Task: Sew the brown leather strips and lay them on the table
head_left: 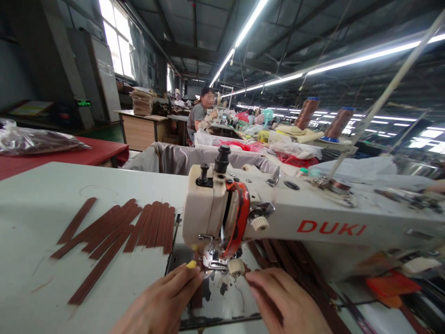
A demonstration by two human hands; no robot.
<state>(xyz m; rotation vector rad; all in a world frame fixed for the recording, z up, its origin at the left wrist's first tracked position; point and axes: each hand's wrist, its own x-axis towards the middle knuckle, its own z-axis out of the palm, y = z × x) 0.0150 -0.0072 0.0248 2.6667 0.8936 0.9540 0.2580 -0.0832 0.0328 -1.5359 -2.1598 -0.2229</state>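
Note:
A white DUKI sewing machine [313,222] stands across the table in front of me. My left hand [163,301] lies flat at the lower middle, its fingertips pressing a brown leather strip [197,297] just before the presser foot [217,264]. To the right of the foot, my right hand [285,301] rests on the machine bed, fingers pinching the same strip area. Several more brown strips [114,236] lie fanned out on the table to the left of the machine head.
More brown strips [295,264] lie under the machine arm. Two thread cones [323,118] stand behind. A red table [69,155] with a plastic bag is at far left. A seated person [198,116] works at a distant bench beside bins of fabric.

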